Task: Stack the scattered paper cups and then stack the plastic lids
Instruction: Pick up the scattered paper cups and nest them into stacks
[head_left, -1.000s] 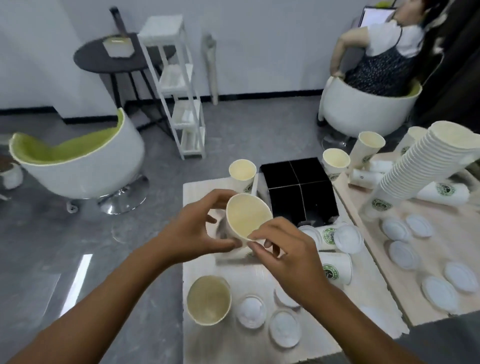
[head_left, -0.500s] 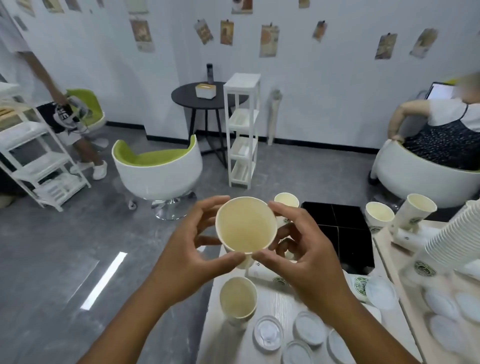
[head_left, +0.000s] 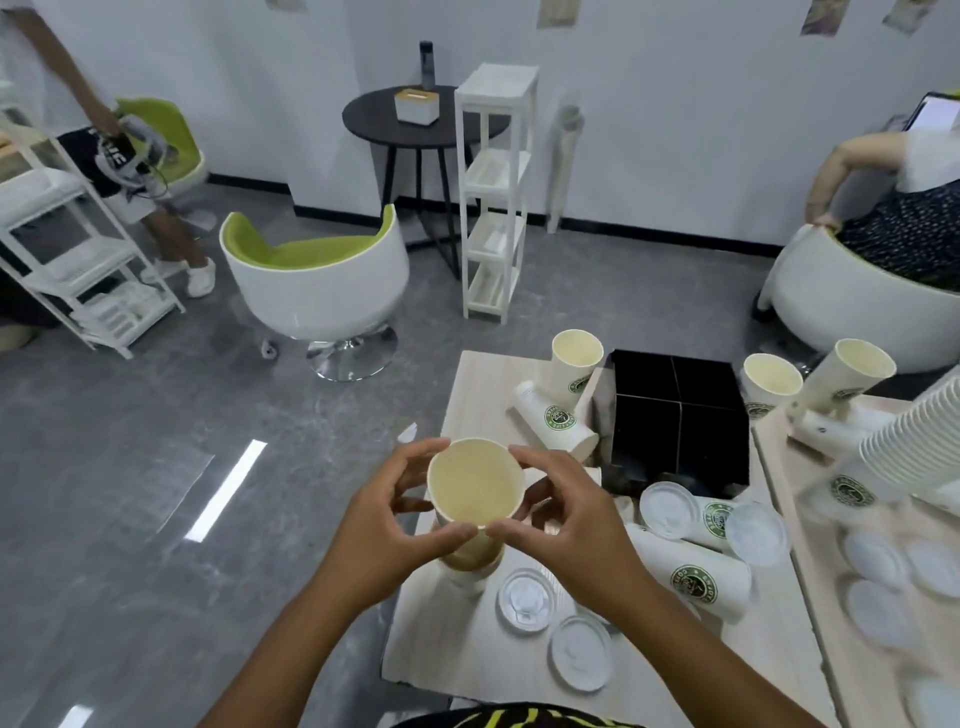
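Observation:
My left hand (head_left: 387, 535) and my right hand (head_left: 571, 519) both grip the rim of a paper cup (head_left: 475, 480), its cream inside facing me. Directly beneath it stands another upright cup (head_left: 470, 564) on the small wooden table (head_left: 467, 649); whether the two touch is unclear. More cups are scattered: one upright (head_left: 574, 364), one lying (head_left: 553, 418), two lying at the right (head_left: 691, 574). Clear plastic lids (head_left: 524, 600) lie flat near the front. A tall cup stack (head_left: 914, 452) leans on the right table.
A black divided box (head_left: 675, 421) sits at the table's back. A second wooden table (head_left: 883, 649) at the right holds several lids and cups. A green-and-white chair (head_left: 317, 280), a white shelf (head_left: 493, 192) and two people are around the room.
The held cup has come down from in front of me to just over the upright cup on the table. My view has tilted downward and the hands stay on the rim.

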